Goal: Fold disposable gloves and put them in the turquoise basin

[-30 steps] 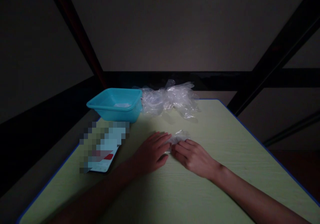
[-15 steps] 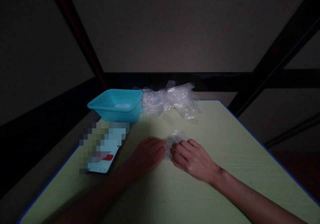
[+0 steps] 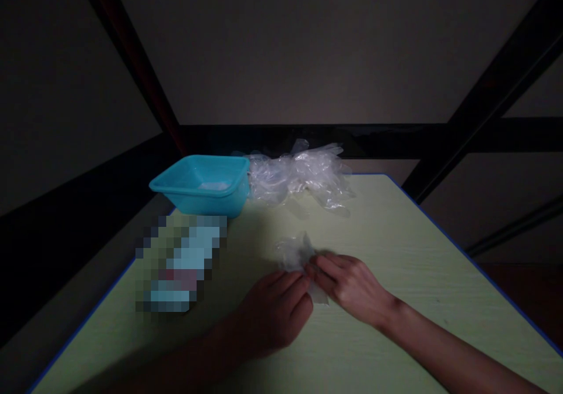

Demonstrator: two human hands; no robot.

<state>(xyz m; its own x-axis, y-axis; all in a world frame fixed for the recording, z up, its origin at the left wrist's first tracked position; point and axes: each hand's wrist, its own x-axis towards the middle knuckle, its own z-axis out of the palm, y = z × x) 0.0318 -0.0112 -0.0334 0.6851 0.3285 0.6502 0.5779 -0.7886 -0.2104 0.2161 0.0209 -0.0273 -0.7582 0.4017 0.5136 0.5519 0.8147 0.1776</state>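
A crumpled, see-through disposable plastic glove (image 3: 290, 252) lies low over the middle of the table, between my two hands. My left hand (image 3: 279, 309) is closed on its near edge, thumb pressed against the fingers. My right hand (image 3: 347, 279) pinches the same glove from the right, its fingertips almost meeting those of the left. A small flap of the plastic shows beneath the right fingers. Farther back, a loose pile of clear plastic gloves (image 3: 319, 174) spreads over the table's far edge.
A turquoise plastic basin (image 3: 202, 192) with something whitish inside stands at the back left, touching the pile. Nearer, a phone (image 3: 193, 253), partly blurred out, lies on the left side. The pale table (image 3: 382, 241) has a blue edge; a dark frame and wall rise behind it.
My left hand has come nearer to me and to the right, closing up to the right hand. The glove has shifted and bunched between them. My right hand has moved slightly.
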